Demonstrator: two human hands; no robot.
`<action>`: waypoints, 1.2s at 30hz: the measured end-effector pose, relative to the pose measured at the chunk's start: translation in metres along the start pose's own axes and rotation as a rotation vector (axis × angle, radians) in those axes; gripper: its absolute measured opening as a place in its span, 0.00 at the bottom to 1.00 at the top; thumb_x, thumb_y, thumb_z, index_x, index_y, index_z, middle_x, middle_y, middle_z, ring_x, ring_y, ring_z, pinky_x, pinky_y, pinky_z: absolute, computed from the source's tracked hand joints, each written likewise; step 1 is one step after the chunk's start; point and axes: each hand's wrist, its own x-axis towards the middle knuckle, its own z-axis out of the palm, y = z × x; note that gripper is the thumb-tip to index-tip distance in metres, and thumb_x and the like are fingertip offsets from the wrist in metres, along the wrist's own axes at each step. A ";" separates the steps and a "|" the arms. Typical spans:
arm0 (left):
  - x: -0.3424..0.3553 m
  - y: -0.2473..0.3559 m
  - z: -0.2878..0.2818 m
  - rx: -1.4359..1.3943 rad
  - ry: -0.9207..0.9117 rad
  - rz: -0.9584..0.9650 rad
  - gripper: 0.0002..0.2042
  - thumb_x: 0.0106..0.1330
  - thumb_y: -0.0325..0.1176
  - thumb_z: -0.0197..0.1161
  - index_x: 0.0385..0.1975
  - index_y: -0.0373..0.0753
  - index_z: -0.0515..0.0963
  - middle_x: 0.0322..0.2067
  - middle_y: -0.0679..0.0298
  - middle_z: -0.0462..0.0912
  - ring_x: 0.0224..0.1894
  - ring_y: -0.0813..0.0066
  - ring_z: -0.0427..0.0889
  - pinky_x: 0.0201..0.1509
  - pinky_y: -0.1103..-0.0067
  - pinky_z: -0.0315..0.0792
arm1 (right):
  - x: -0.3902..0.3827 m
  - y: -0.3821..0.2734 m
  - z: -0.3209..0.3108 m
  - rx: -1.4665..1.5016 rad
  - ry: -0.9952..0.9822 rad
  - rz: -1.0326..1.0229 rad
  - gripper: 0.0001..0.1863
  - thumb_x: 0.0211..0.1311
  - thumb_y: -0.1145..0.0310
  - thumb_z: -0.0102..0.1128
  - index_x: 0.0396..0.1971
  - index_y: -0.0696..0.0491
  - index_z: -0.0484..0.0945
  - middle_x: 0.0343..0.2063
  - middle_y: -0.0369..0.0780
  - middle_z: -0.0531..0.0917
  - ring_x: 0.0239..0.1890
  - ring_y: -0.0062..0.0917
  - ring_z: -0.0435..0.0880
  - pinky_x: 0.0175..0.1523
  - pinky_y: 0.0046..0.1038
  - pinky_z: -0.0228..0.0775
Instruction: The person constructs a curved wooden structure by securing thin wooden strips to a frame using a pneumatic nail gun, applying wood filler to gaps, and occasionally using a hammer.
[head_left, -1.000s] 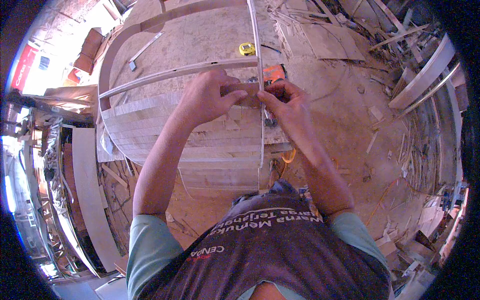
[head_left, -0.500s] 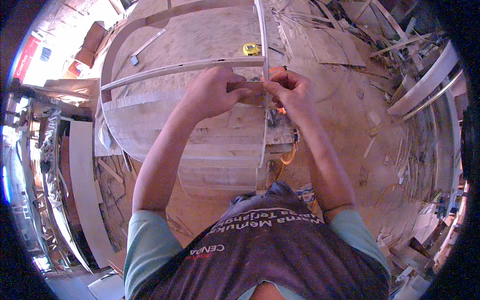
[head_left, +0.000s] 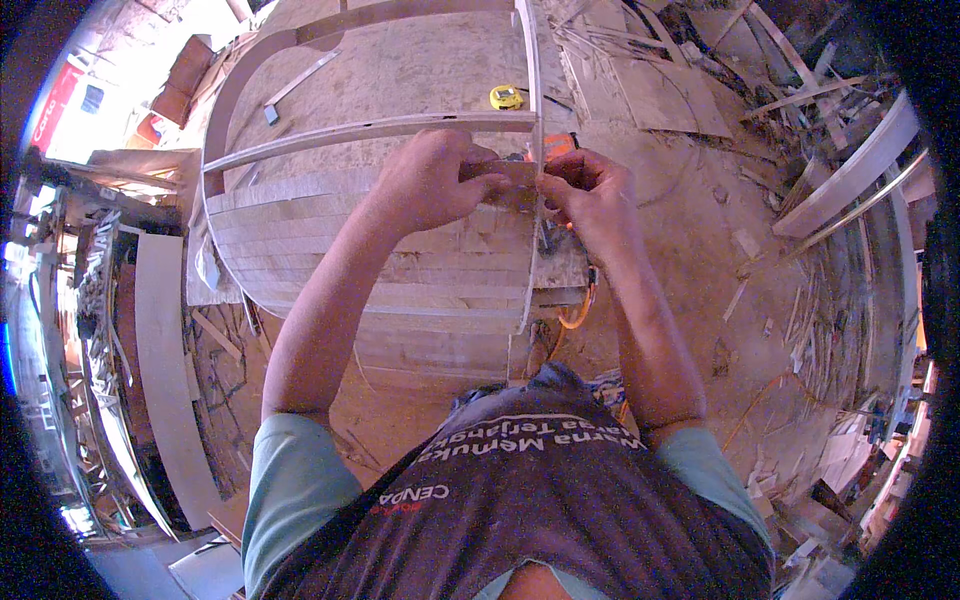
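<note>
A curved wooden frame (head_left: 370, 130) lies before me, its near part covered with pale slats (head_left: 430, 255) laid edge to edge. My left hand (head_left: 430, 182) is closed, thumb and fingers gripping a short wooden strip (head_left: 517, 173) that reaches to the frame's right-hand rail. At the strip's right end, beside that rail, my right hand (head_left: 598, 195) is pinched; what sits between its fingertips, if anything, is too small to tell. Partly hidden behind the right hand is an orange tool (head_left: 562, 146).
A yellow tape measure (head_left: 507, 97) lies inside the frame, left of the rail. An orange hose (head_left: 577, 318) loops below the right hand. Scrap wood (head_left: 800, 330) litters the right side, where a curved board (head_left: 850, 180) leans. A long pale board (head_left: 170, 370) stands at the left.
My right hand has shifted slightly right and down, uncovering more of the orange tool. The left hand keeps its hold on the strip. The whole view has moved a little.
</note>
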 end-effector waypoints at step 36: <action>0.001 -0.003 0.006 -0.079 0.052 0.073 0.15 0.57 0.42 0.74 0.41 0.43 0.87 0.27 0.57 0.80 0.31 0.58 0.81 0.36 0.67 0.74 | 0.002 0.093 -0.098 0.241 -0.056 0.378 0.17 0.58 0.65 0.72 0.42 0.54 0.77 0.25 0.33 0.79 0.18 0.19 0.74 0.24 0.26 0.70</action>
